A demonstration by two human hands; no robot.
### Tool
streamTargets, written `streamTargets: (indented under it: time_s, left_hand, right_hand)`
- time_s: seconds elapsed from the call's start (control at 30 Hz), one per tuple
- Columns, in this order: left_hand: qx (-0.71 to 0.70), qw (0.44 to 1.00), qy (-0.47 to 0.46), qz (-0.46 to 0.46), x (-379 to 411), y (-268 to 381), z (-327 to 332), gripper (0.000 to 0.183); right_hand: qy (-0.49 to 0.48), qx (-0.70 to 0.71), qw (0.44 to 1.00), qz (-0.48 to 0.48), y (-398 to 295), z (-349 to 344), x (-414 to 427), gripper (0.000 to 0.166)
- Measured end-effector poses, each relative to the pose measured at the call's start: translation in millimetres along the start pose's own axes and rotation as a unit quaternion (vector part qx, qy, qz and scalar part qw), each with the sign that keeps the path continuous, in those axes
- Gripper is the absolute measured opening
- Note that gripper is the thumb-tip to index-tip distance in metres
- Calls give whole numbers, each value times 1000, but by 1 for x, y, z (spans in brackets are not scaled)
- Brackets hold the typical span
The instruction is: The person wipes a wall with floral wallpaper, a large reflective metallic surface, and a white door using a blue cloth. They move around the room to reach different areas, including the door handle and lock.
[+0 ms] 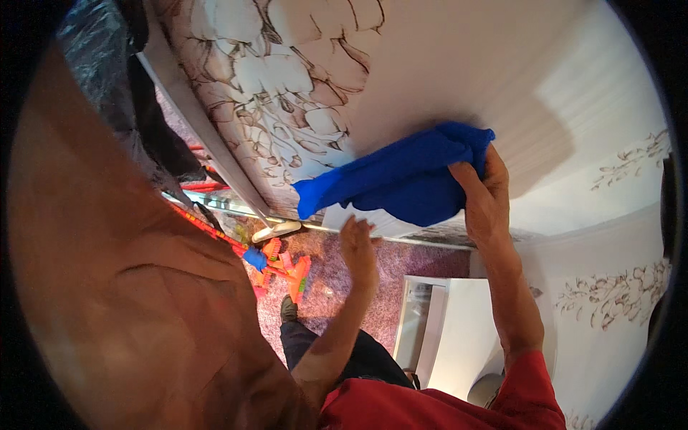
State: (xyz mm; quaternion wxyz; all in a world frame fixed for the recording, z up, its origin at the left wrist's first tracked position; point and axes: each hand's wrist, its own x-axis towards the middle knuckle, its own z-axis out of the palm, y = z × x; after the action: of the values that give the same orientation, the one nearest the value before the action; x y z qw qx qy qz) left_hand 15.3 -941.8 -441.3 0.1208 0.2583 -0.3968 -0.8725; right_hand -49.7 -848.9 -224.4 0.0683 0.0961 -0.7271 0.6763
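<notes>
A blue cloth (408, 177) hangs in loose folds against or close before a pale wall (451, 64) printed with brown flowers. My right hand (486, 193) grips the cloth at its right end, thumb on the near side. Below the cloth's left part is my left hand (359, 242), its fingers loosely bent and holding nothing that shows. A small gap seems to lie between those fingertips and the cloth's lower edge. The far side of the cloth is hidden.
A white cabinet (462, 328) with an open-fronted part stands at the lower right. Orange brushes (298, 277) with long red handles lie or stand on the purple carpet (328, 290) near my foot. A large brown surface (134, 301) fills the left side, beside a white-edged panel (209, 140).
</notes>
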Motion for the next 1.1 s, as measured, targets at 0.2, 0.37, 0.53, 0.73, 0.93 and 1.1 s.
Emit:
streamTargets:
  time_s: [0.2,0.37,0.53,0.73,0.93,1.1]
  left_hand:
    - [129,969,-35,208,84,48,30,19]
    - [217,919,45,326,89,60,66,12]
    - [66,970,-29,233,93,82,71,1]
    - [199,875,75,434,93,218,53,15]
    - [223,840,65,490,95,272,26,16]
    - [217,839,57,495,109,284,15,17]
  right_hand:
    - [-72,-86,991,-77,-10,9,8,23]
    - [-89,-173,970,-143,-36,22,24,14]
    - [-84,-217,954,-189,-53,38,40,8]
    - [-44,-205,941,-265,-80,67,54,7]
    - [0,-202,918,-342,-81,92,72,11]
    - [-2,-340,883,-324,-99,117,83,10]
